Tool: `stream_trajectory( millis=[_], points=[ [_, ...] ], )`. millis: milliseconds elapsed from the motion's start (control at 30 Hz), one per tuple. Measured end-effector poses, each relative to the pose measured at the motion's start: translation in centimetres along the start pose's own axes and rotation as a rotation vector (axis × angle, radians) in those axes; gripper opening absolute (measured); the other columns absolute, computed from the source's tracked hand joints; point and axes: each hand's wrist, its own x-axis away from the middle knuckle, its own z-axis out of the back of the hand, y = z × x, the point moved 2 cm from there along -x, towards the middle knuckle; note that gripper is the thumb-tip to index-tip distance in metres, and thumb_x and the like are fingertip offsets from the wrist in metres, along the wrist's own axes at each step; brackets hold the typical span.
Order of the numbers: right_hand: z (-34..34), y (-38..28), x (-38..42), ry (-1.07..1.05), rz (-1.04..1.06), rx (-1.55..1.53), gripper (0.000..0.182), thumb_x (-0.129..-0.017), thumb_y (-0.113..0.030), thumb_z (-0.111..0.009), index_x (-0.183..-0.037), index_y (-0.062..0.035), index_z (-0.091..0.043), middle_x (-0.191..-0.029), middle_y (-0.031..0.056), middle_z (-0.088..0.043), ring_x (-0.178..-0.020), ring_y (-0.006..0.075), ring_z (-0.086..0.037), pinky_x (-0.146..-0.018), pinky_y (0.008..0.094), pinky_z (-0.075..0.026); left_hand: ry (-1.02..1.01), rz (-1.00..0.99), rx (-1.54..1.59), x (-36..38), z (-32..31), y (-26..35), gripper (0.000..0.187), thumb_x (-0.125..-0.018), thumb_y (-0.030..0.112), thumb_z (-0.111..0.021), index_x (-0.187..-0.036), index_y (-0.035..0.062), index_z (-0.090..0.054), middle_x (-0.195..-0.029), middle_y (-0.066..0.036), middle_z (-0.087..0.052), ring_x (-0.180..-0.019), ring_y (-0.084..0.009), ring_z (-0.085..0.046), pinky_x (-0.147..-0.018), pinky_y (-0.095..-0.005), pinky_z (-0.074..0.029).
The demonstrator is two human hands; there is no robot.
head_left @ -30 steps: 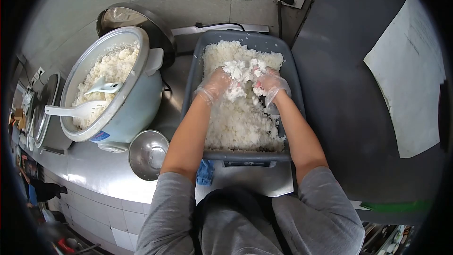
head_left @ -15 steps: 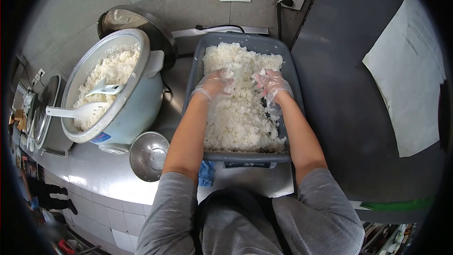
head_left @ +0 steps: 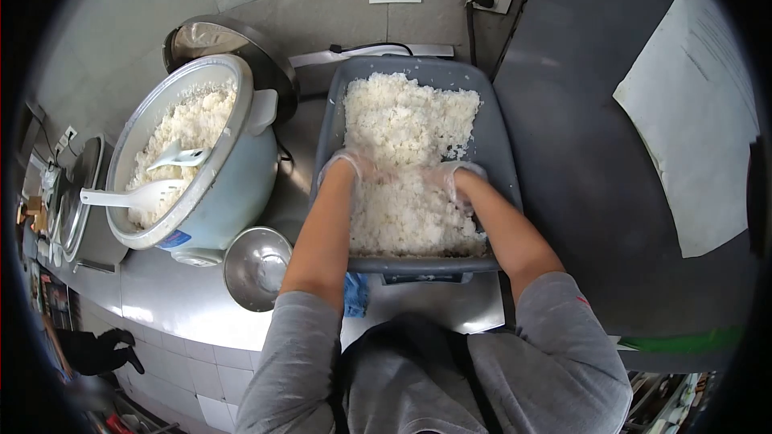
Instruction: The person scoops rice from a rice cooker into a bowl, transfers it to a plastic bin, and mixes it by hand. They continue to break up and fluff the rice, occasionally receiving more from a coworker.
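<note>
Cooked white rice (head_left: 414,221) fills much of a grey plastic tub (head_left: 503,153), heaped at the far end and near end. Both my hands wear clear plastic gloves and are down in the rice at the middle of the tub. My left hand (head_left: 362,165) is at the left side, its fingers blurred and sunk in the rice. Opposite it, my right hand (head_left: 447,177) presses into the rice by the right wall, its fingers likewise hidden. A patch of the tub's bottom shows right of the far heap.
Left stands a tilted cooker pot (head_left: 233,181) of rice with a white slotted spoon (head_left: 121,197) and a white rice paddle (head_left: 183,154). A metal bowl (head_left: 257,269) and blue cloth (head_left: 355,295) lie nearer. A dark panel (head_left: 579,153) rises right; another person's legs (head_left: 96,351) show lower left.
Both hands have come nearer to me and down into the rice, from above the middle of the tub. The gap along the tub's right side is now partly covered with rice.
</note>
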Motion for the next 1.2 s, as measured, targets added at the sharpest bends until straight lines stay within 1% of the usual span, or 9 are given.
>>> stream_trajectory(
  millis=[100,300,433,567,800,833,933,1067,1200],
  points=[
    [-2.2,-1.1,-3.3,0.22,-0.382,-0.889,0.074,-0.085,-0.056,-0.05,-0.139,-0.0096,-0.031,-0.137,0.0187,-0.038,-0.125,0.0263,-0.038,-0.101,0.0382,-0.032,-0.09,-0.007,0.266,-0.2,-0.2,-0.4,0.123,-0.055,0.041,-0.085,-0.144,0.001,-0.01,-0.141,-0.024,-0.031,-0.131,-0.0316,-0.032,-0.104,-0.0335,-0.03],
    [0.1,-5.0,-1.1,0.448,-0.06,-1.312,0.073,-0.076,-0.037,-0.071,-0.135,-0.0117,-0.036,-0.127,0.0175,-0.046,-0.121,0.0252,-0.042,-0.096,0.0385,-0.038,0.193,-0.288,0.552,-2.7,-0.4,-0.2,0.11,-0.056,0.033,-0.086,-0.14,0.0018,-0.022,-0.129,-0.018,-0.046,-0.117,-0.0283,-0.047,-0.092,-0.0332,-0.043],
    [2.4,-3.1,-2.1,0.533,0.408,-1.302,0.072,-0.069,-0.032,-0.079,-0.125,-0.0118,-0.039,-0.116,0.0137,-0.057,-0.105,0.0236,-0.054,-0.085,0.0363,-0.049,0.066,-0.392,0.789,3.1,1.8,3.2,0.081,-0.066,0.025,-0.082,-0.13,0.0014,-0.038,-0.119,-0.015,-0.05,-0.1,-0.0198,-0.053,-0.075,-0.0294,-0.047],
    [5.3,-3.4,0.0,0.854,-0.002,-1.018,0.09,-0.074,-0.045,-0.072,-0.135,0.0025,-0.026,-0.119,0.0184,-0.054,-0.106,0.0233,-0.054,-0.086,0.031,-0.047,0.185,-0.175,1.112,4.8,2.3,4.9,0.041,-0.075,0.027,-0.075,-0.105,0.0046,-0.06,-0.083,-0.001,-0.06,-0.065,-0.0083,-0.054,-0.044,-0.0247,-0.04],
    [5.4,-2.4,0.6,0.897,-0.333,-1.156,0.1,-0.068,-0.074,-0.056,-0.13,0.0034,-0.042,-0.125,0.0214,-0.049,-0.111,0.025,-0.051,-0.09,0.0328,-0.042,0.396,-0.322,1.035,4.1,1.7,5.3,0.05,-0.076,0.035,-0.074,-0.11,0.0005,-0.059,-0.098,-0.006,-0.063,-0.092,-0.0157,-0.057,-0.078,-0.0312,-0.045],
    [5.0,-2.5,0.1,0.844,-0.113,-1.555,0.094,-0.069,-0.067,-0.063,-0.13,0.0009,-0.044,-0.124,0.0206,-0.05,-0.111,0.0258,-0.051,-0.089,0.0323,-0.042,0.406,-0.317,1.01,4.5,1.9,5.4,0.051,-0.077,0.034,-0.073,-0.111,0.0004,-0.059,-0.1,-0.007,-0.063,-0.095,-0.0167,-0.057,-0.083,-0.0321,-0.044],
    [5.3,-2.7,1.1,0.605,0.229,-1.397,0.086,-0.074,-0.051,-0.069,-0.135,-0.0004,-0.037,-0.128,0.0196,-0.047,-0.116,0.0253,-0.048,-0.092,0.0326,-0.041,0.388,-0.33,1.208,3.5,1.7,4.5,0.051,-0.078,0.031,-0.071,-0.115,-0.0014,-0.055,-0.106,-0.009,-0.062,-0.099,-0.0181,-0.056,-0.086,-0.0323,-0.043],
    [3.8,0.6,-1.4,0.777,0.05,-0.781,0.081,-0.078,-0.006,-0.069,-0.142,-0.0047,-0.02,-0.122,0.0119,-0.052,-0.098,0.0179,-0.057,-0.077,0.0349,-0.049,0.145,-0.37,1.411,2.0,1.8,3.0,0.047,-0.081,0.022,-0.066,-0.118,-0.0032,-0.051,-0.112,-0.011,-0.059,-0.095,-0.0191,-0.058,-0.086,-0.0303,-0.044],
    [5.7,-4.3,3.4,0.51,-0.04,-1.173,0.054,-0.078,-0.014,-0.071,-0.125,-0.003,-0.048,-0.104,0.013,-0.06,-0.088,0.0184,-0.058,-0.087,0.0342,-0.045,0.354,-0.395,1.205,-1.1,1.3,-0.2,0.039,-0.082,0.014,-0.062,-0.115,-0.0027,-0.053,-0.106,-0.012,-0.061,-0.086,-0.0192,-0.059,-0.084,-0.0282,-0.043]
  ],
)
